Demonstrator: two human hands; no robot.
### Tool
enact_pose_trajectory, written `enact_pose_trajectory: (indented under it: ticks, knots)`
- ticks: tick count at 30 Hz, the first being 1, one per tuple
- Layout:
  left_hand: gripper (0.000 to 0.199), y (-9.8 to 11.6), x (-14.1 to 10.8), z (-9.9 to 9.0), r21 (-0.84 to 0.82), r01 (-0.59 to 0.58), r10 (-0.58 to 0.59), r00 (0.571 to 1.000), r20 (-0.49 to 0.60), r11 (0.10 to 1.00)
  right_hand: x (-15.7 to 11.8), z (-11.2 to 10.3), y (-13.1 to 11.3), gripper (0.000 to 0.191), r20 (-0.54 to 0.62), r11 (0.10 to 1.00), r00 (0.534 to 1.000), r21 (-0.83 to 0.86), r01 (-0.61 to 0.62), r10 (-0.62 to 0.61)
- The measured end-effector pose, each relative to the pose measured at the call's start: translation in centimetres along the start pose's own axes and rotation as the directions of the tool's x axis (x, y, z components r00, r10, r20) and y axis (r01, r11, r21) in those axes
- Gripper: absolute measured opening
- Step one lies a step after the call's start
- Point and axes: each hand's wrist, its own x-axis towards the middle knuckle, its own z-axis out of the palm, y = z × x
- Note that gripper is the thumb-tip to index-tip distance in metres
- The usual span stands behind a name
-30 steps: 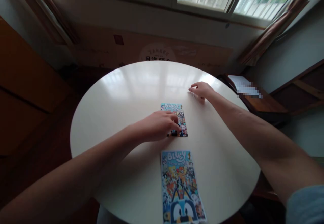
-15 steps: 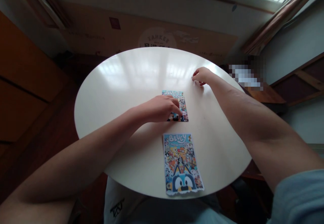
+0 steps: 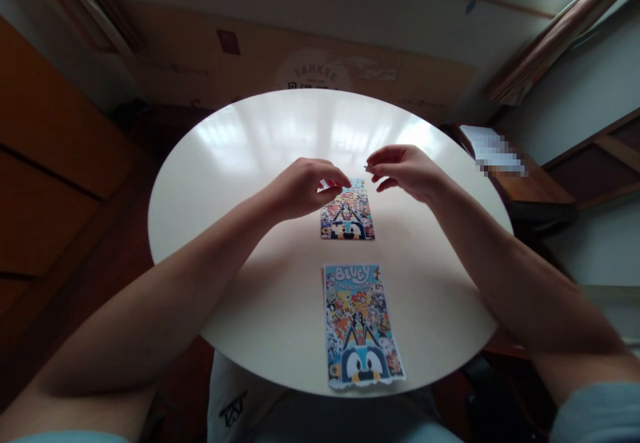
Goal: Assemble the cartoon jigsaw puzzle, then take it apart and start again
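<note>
A small colourful jigsaw puzzle (image 3: 349, 219) with a blue dog's face lies flat near the middle of the white table. Over its upper left part hovers my left hand (image 3: 307, 188), thumb and forefinger apart with nothing seen between them. My right hand (image 3: 407, 171) is raised just beyond the puzzle's upper right corner and pinches a tiny piece (image 3: 369, 167) between thumb and forefinger. Nearer to me lies a larger paper picture (image 3: 359, 323) with the same design and a torn bottom edge.
The oval white table (image 3: 260, 309) has its near edge at my lap. A brown wooden stool or bench (image 3: 535, 186) with a blurred pale item stands at the right. Orange cabinet doors (image 3: 45, 163) are on the left.
My left hand has lifted off the puzzle and moved up and left, showing the puzzle's lower part. My right hand has come left toward the puzzle with the tiny piece.
</note>
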Motion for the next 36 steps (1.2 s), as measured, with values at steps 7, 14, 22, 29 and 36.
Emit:
enact_pose_trajectory:
  ticks: [7,14,22,29,36]
  knots:
    - [0.019,0.1,-0.4,-1.6,-0.001,0.250,-0.249,0.963,0.104,0.968,-4.1,4.5,1.0,0.031,0.324,0.987,0.946,0.148,-0.060,0.009]
    - [0.023,0.2,-0.5,-1.4,-0.068,0.319,-0.280,0.902,0.328,0.945,-4.7,4.9,1.0,0.020,0.347,0.993,0.937,0.115,0.002,-0.042]
    - [0.023,0.5,-0.5,-1.0,-0.087,0.329,-0.250,0.842,0.477,0.940,-5.1,5.0,0.9,0.019,0.370,0.997,0.929,0.073,0.001,-0.028]
    - [0.019,0.5,-0.6,-0.8,0.019,0.301,-0.266,0.809,0.524,0.953,-4.9,4.3,0.6,0.010,0.337,0.941,0.932,-0.252,0.226,-0.134]
    - [0.015,0.6,-0.8,-0.5,0.081,0.259,-0.264,0.824,0.501,0.963,-4.8,4.0,1.2,0.017,0.420,0.828,0.885,-0.409,0.383,-0.202]
